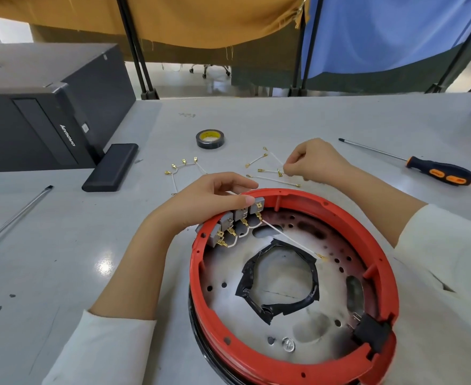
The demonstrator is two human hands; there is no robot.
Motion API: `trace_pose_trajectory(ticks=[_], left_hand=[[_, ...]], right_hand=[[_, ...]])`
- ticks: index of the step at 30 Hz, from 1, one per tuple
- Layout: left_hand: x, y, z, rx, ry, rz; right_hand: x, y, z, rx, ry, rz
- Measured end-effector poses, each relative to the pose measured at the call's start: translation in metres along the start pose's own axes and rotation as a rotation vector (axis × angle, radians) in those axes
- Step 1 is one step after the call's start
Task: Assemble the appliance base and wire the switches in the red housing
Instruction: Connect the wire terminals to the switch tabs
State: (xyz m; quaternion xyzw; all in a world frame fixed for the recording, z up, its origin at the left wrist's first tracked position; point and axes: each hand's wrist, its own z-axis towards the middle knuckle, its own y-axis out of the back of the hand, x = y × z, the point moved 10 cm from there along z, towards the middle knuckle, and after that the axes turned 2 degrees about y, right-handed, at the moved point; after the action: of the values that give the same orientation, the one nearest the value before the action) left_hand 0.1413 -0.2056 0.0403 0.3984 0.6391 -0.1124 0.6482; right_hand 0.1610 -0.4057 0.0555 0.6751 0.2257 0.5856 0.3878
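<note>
The red housing [292, 365] sits near right on the table [62, 259]. Four switches [230, 222] are seated and partly wired. The left hand [206, 201] pinches them; the right hand [314, 162] pinches a loose wire [270, 170], with more waiting.

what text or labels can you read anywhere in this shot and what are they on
"lenovo": white letters, turned sideways, on the front of the black computer tower.
White sticker beside that brand name: print too small to read.
Tape roll: yellow inner label with dark marks, too blurred to read.
Round stamp on the metal plate inside the red housing: embossed marks, not legible.
Faint marks on the table: unreadable.
</note>
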Motion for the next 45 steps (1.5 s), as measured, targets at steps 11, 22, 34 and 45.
trace_pose_trajectory(ticks=[11,22,34,45], left_hand=[[-0.030,0.032,-0.013,-0.396,-0.253,0.002],[-0.048,0.025,-0.021,-0.429,-0.410,0.075],[-0.024,0.013,-0.006,-0.267,-0.170,0.065],[-0.021,0.030,-0.012,-0.498,-0.136,0.045]], right_hand=[[0.059,0.000,-0.050,0.146,0.150,0.497],[0.087,-0.015,-0.083,0.295,0.264,0.804],[0.065,-0.026,-0.066,0.299,0.167,0.600],[0.073,-0.008,-0.058,0.044,0.313,0.288]])
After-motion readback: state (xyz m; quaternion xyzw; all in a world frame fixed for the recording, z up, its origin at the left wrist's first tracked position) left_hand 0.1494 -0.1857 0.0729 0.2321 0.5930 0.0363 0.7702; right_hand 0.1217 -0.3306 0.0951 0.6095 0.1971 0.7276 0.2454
